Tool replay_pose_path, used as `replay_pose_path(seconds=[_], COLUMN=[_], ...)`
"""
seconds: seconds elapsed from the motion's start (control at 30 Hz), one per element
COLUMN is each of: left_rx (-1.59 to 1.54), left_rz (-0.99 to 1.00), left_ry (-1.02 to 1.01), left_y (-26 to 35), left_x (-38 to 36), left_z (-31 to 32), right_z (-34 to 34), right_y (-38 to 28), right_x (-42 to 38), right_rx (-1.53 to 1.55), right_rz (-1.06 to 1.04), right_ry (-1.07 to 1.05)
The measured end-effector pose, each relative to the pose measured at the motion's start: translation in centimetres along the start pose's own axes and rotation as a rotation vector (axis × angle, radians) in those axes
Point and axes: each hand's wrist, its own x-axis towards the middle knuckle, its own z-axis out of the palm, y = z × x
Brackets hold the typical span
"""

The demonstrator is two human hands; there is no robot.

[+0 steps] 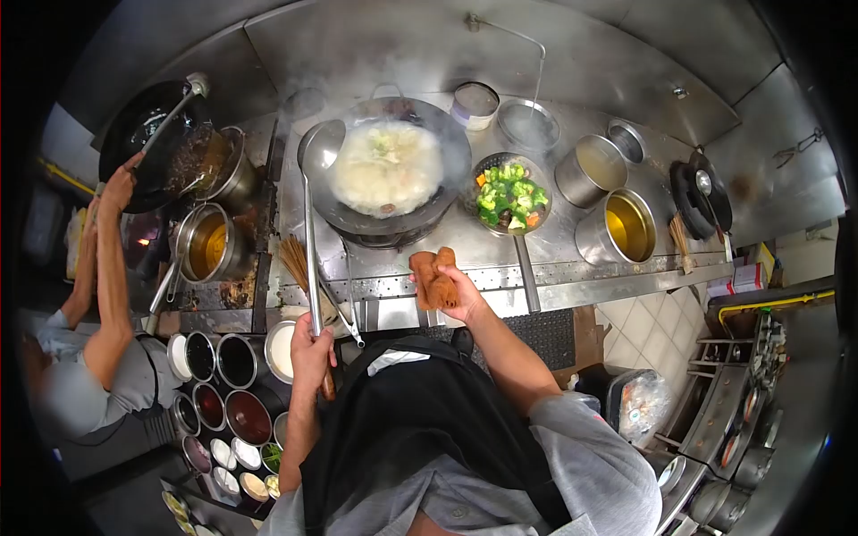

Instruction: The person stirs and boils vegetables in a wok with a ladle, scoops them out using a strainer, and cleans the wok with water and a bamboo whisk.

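My left hand [313, 353] is closed round the wooden-ended handle of a long ladle [310, 223]. Its bowl rests at or over the left rim of a big wok [456, 174], where pale, cloudy food [386, 170] steams in liquid. A folded brown cloth [433, 279] is in my right hand [465, 299], held in front of the stove. To the right of the wok, a long-handled strainer [525, 259] holds broccoli and orange pieces [511, 196]. A bamboo brush [293, 259] lies beside the ladle handle.
At left, a co-worker's hands [116, 189] work with another wok [134, 134] and ladle. Pots [590, 170] and an oil pot [617, 228] stand on the right. Several sauce containers [248, 417] sit at lower left. A bin [630, 397] stands lower right.
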Motion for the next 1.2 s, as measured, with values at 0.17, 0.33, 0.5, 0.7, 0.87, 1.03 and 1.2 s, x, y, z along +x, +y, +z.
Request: replay_pose_path(seconds=[0.17,0.33,0.5,0.7,0.87,1.03,1.2], left_rx=[-0.018,-0.01,0.058,0.145,0.189,0.324,0.41], left_rz=[0.0,-0.009,-0.021,-0.029,0.015,0.059,0.082], left_ry=[-0.024,-0.048,-0.044,0.04,0.047,0.076,0.069], left_y=[-0.5,-1.0,-0.8,-1.2,-1.3,0.8,4.0], left_x=[-0.2,-0.4,-1.8,-4.7,-6.1,-7.3,-7.7], left_z=[-0.7,-1.5,-2.3,-2.2,-1.8,-1.4,-0.9], right_z=[2.5,6.7,5.5,2.1,4.5,4.8,6.1], right_y=[1.0,2.2,3.4,3.0,2.4,2.5,2.0], right_x=[3.7,10.6,15.4,12.8,6.4,2.9,-1.3], right_rx=[-0.08,-0.174,-0.09,0.051,0.021,0.095,0.134], right_rz=[0.039,-0.039,-0.087,-0.368,-0.374,-0.333,-0.291], right_ry=[0.235,0.456,0.597,0.541,0.494,0.492,0.464])
